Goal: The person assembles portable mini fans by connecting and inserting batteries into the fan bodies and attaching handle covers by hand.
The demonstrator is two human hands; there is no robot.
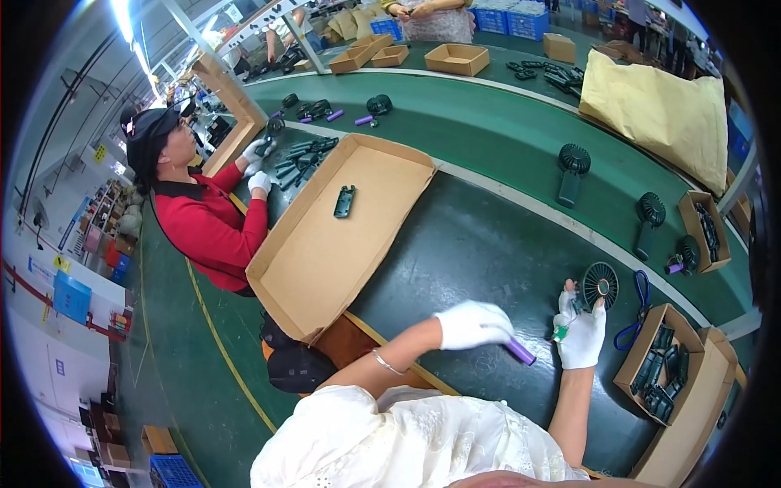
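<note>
My left hand [474, 325], in a white glove, is closed with its fingertips at one end of a purple cylindrical battery [521, 351] just above the dark bench. In my right hand [581, 337], gloved with bare fingertips, is a small handheld fan [600, 285]. Its round black grille faces up, with the thumb on the grille's lower edge. A small green and white piece [560, 333] shows beside the palm; its kind I cannot make out. A dark blue looped cord [637, 313] lies to the right of the fan.
A large cardboard tray [325, 252] holds one dark green casing [344, 202]. At right stands a box of dark casings [663, 370]. Several fans, one of them a black fan [573, 167], lie on the green conveyor [488, 130]. A co-worker in red [207, 215] works at left.
</note>
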